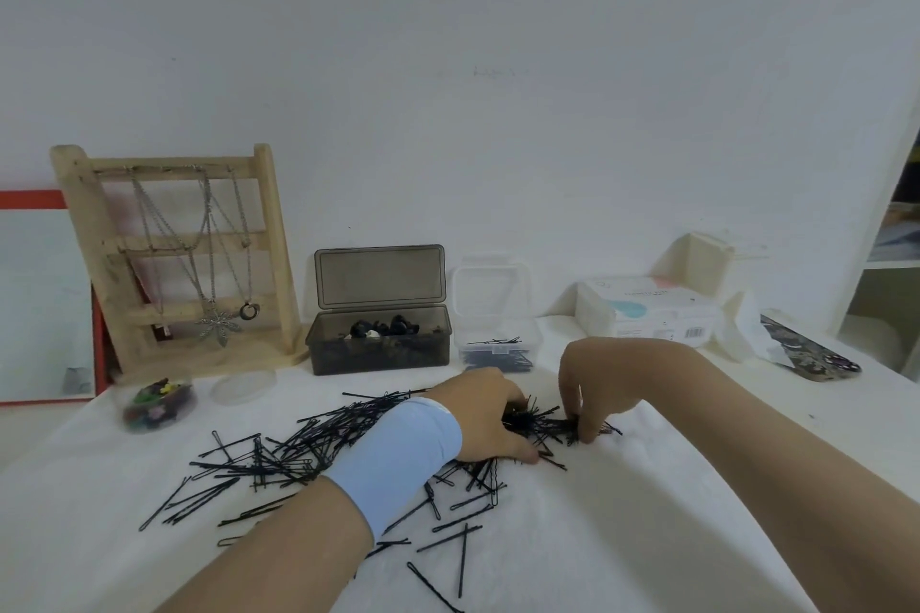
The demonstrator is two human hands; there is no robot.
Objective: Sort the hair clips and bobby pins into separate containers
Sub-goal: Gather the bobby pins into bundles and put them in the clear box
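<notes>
The left hand (490, 413) curls around a bunch of bobby pins (545, 424) on the white cloth (597, 538); the right hand (592, 388) pinches its ends; the clear container (498, 341) stands just behind, nearer to the right hand.

Wooden necklace stand (174, 254), tissue pack (647, 314)
</notes>
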